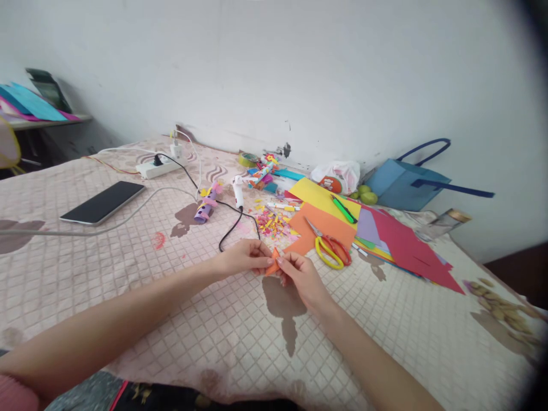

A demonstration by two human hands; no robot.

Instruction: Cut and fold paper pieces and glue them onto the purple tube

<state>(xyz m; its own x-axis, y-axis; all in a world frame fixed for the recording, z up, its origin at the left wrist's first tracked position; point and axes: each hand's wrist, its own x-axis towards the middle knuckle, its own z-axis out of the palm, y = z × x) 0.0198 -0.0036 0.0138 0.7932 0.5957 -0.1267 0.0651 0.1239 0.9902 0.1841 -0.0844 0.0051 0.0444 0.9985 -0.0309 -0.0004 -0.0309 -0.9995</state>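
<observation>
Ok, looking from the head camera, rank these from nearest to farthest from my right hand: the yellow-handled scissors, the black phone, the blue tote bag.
From the right hand:
1. Yellow-handled scissors, just beyond it to the right, on orange paper.
2. Blue tote bag, far right, against the wall.
3. Black phone, far left on the tablecloth.

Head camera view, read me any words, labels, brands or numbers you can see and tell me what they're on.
No text can be read.
The white plastic bag carries an orange printed patch, too blurred to read.
The phone screen is dark, showing nothing.
The orange paper piece pinched between the left hand and right hand is plain.
</observation>
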